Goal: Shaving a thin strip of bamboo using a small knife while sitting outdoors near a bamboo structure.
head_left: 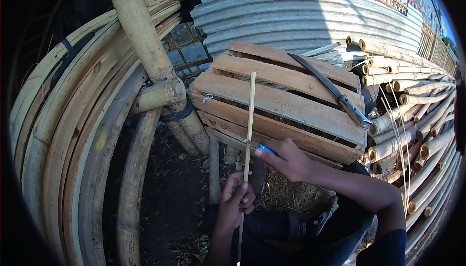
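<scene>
My left hand [236,199] is closed round a thin bamboo strip [250,115], which stands almost upright in front of me. The strip's lower end runs down past my wrist toward the picture's bottom edge. In my right hand [287,160] is a knife with a blue handle [265,148]. Its narrow blade [233,137] points left and lies across the strip, just above my left hand; whether it cuts into the strip I cannot tell. Behind both hands is a slatted wooden crate [281,96]. A long curved blade with a handle, a machete [323,79], rests on its top.
Many cut bamboo poles [407,110] are stacked at the right. Long bent planks [73,135] lean at the left beside a thick bamboo post [143,28]. A corrugated sheet fence [272,18] stands behind the crate. Dry shavings [286,190] lie on the ground below my hands.
</scene>
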{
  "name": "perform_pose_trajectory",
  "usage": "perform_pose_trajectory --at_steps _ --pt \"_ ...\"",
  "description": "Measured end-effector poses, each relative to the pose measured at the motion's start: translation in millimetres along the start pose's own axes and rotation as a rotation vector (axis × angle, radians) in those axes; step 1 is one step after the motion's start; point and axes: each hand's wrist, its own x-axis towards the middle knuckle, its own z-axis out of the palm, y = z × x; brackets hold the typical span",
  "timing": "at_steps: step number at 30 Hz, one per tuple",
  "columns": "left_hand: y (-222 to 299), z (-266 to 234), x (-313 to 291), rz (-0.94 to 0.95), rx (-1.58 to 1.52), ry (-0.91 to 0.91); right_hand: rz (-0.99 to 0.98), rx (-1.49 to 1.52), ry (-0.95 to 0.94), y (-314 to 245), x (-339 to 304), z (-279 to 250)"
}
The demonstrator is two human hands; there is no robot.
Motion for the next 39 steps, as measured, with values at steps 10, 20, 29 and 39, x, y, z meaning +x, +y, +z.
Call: perform_pose_trajectory --at_steps 10,20,29,39 --pt "5 -7 -2 -0.023 0.031 0.048 -0.222 -0.4 -0.112 -3 -4 28" --pt "-18 -25 -11 -0.105 -0.085 -0.179 -0.055 0.122 0.031 -9 10 15" --pt "-12 -17 -18 -0.21 -0.018 0.032 -0.312 -0.664 -0.072 2 -14 45" --pt "-28 -4 -41 0.031 0.482 0.165 -0.431 -0.782 -0.011 -2 -6 25"
